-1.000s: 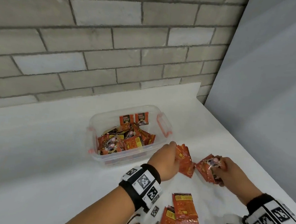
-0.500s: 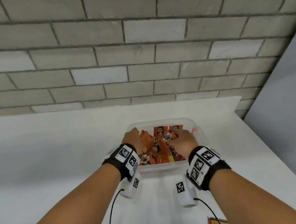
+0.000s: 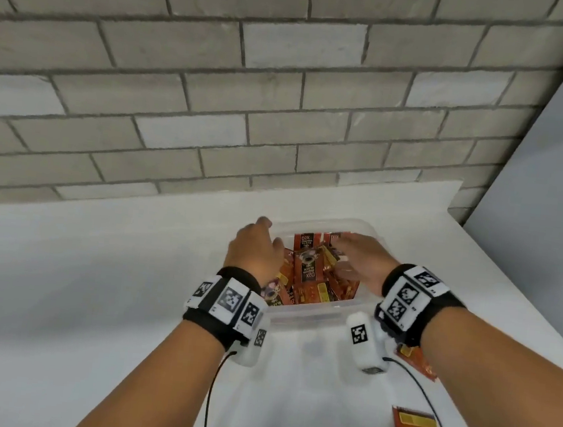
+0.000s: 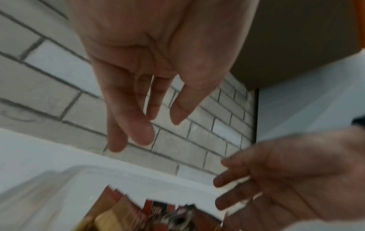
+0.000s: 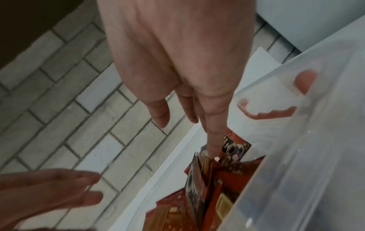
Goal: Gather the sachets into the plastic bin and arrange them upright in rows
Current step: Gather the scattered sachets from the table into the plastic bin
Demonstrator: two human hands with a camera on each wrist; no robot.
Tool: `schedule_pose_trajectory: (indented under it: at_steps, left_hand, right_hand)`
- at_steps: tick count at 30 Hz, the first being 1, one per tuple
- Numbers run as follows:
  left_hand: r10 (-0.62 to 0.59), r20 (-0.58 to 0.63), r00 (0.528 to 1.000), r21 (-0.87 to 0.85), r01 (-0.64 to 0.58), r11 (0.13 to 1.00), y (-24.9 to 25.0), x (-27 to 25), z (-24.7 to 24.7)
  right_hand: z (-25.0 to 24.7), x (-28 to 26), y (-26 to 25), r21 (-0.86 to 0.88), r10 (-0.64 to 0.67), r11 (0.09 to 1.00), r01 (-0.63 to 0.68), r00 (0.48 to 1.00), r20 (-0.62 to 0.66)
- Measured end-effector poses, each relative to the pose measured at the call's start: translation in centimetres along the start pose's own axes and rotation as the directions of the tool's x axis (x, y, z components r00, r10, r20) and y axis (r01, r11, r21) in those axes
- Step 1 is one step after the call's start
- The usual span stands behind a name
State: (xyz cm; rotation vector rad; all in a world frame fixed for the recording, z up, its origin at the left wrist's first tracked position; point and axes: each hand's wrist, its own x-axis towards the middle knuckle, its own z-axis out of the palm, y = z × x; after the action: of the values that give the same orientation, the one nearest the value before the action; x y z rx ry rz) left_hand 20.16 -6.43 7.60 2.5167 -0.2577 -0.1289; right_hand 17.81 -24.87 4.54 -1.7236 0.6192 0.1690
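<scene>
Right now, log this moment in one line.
left hand: open | right hand: open, fingertip on red sachets | clear plastic bin: sachets jumbled

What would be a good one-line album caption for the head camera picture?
Both hands, left hand and right hand, open over a clear plastic bin of jumbled red sachets.

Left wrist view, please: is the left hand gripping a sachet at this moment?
No, the left hand hangs over the plastic bin with its fingers straight and apart, and nothing lies between them.
</scene>
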Motion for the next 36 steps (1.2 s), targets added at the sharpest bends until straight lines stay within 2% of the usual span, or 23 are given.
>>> schedule_pose_trajectory:
  at_steps: [2, 5, 8, 10, 13, 15, 17, 19, 24, 26, 28, 31, 36]
  left_hand:
    - [0.038, 0.032, 0.999, -0.058, -0.036, 0.998, 0.3, -1.2, -0.8]
    - [0.136, 0.137, 0.981, -0.12, -0.12, 0.985, 0.8, -3.2, -0.1]
    - [0.271, 0.241, 0.932, -0.141, -0.243, 0.96, 1.4, -5.2, 2.2]
    - [0.321, 0.376, 0.869, -0.143, -0.288, 0.947, 1.9, -6.4, 4.5]
    - [0.338, 0.627, 0.702, -0.107, -0.352, 0.93, 2.5, -8.0, 8.4]
    - [0.303, 0.73, 0.612, -0.055, -0.39, 0.919, 3.0, -8.7, 10.8]
    - [0.279, 0.774, 0.568, -0.008, -0.432, 0.902, 3.9, -9.2, 12.8]
    - [0.28, 0.793, 0.541, 0.014, -0.476, 0.879, 5.0, -9.9, 14.4]
    - [0.283, 0.786, 0.55, 0.133, -0.597, 0.791, 7.1, -11.2, 16.9]
    - [0.269, 0.779, 0.566, 0.184, -0.616, 0.766, 7.1, -11.5, 17.5]
    - [0.262, 0.782, 0.565, 0.206, -0.631, 0.748, 7.1, -11.8, 17.9]
    - [0.259, 0.785, 0.563, 0.222, -0.646, 0.731, 7.4, -12.0, 18.1]
    - [0.273, 0.748, 0.605, 0.138, -0.544, 0.828, 6.9, -11.2, 17.3]
  right_hand:
    - [-1.6, -1.5, 0.1, 0.093, -0.005, 0.996, 0.002, 0.999, 0.032]
    - [-3.5, -3.7, 1.1, 0.141, -0.059, 0.988, 0.056, 0.998, 0.015]
    - [-5.6, -6.2, 2.7, 0.125, -0.106, 0.987, 0.104, 0.994, 0.011]
    - [-7.3, -7.4, 4.2, 0.082, -0.106, 0.991, 0.106, 0.994, -0.003]
    - [-9.8, -7.7, 7.9, -0.128, -0.041, 0.991, 0.033, 0.997, -0.058]
    - [-10.9, -7.1, 10.8, -0.407, 0.012, 0.912, -0.056, 0.994, -0.111]
    - [-11.3, -6.2, 13.4, -0.675, 0.022, 0.73, -0.109, 0.99, -0.137]
    - [-10.7, -5.9, 15.3, -0.784, 0.008, 0.612, -0.101, 0.992, -0.122]
    - [-9.2, -6.1, 16.8, -0.866, -0.052, 0.498, -0.052, 0.995, -0.09]
    - [-9.4, -6.5, 16.8, -0.863, -0.064, 0.503, -0.05, 0.993, -0.095]
    - [-9.7, -6.8, 16.9, -0.848, -0.022, 0.521, -0.097, 0.992, -0.127]
    - [-10.2, -7.4, 17.0, -0.851, 0.019, 0.498, -0.168, 0.983, -0.183]
    - [-11.7, -9.1, 17.1, -0.691, 0.043, 0.706, -0.157, 0.983, -0.18]
